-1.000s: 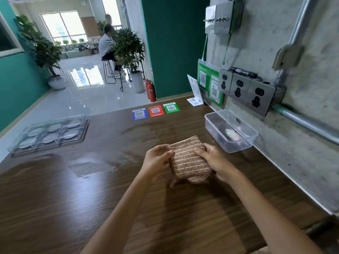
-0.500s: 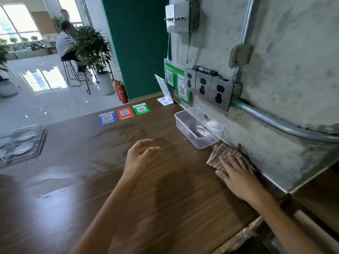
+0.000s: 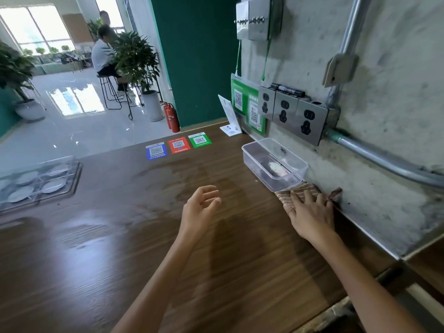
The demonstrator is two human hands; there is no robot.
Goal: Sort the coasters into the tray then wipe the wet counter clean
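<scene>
One cloth (image 3: 303,190) flat under right hand (image 3: 310,213), left hand (image 3: 200,207) apart

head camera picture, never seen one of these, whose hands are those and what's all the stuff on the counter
It is taken from a camera worn on a person's head, looking down at their own two bare hands; there is no machine. The right hand presses flat on a striped brown cloth by the wall, beside a clear plastic box. The left hand hovers open and holds nothing. On the wooden counter, which shows wet patches, a clear tray at far left holds round coasters. Three coloured code stickers lie further back.
</scene>
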